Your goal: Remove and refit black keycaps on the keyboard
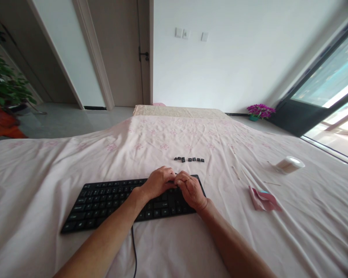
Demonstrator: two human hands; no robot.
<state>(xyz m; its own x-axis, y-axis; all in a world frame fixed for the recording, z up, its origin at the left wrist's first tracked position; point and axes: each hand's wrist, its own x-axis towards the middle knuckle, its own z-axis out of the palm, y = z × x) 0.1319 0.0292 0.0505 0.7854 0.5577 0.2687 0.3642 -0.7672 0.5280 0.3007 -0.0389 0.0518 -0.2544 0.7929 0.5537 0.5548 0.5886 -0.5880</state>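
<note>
A black keyboard (110, 200) lies on a pale pink cloth (46, 170), its cable running toward me. My left hand (157, 182) and my right hand (191, 190) rest side by side on the keyboard's right end, fingers curled down and meeting over the top row of keys. What the fingertips pinch is hidden. A short row of several loose black keycaps (189, 159) lies on the cloth just beyond the keyboard.
To the right lie a folded pink cloth (263, 200), a round tub of cotton swabs (289, 164) and a few loose thin sticks (236, 173). Purple flowers (260, 111) stand by the window; a green plant (2, 83) is at far left.
</note>
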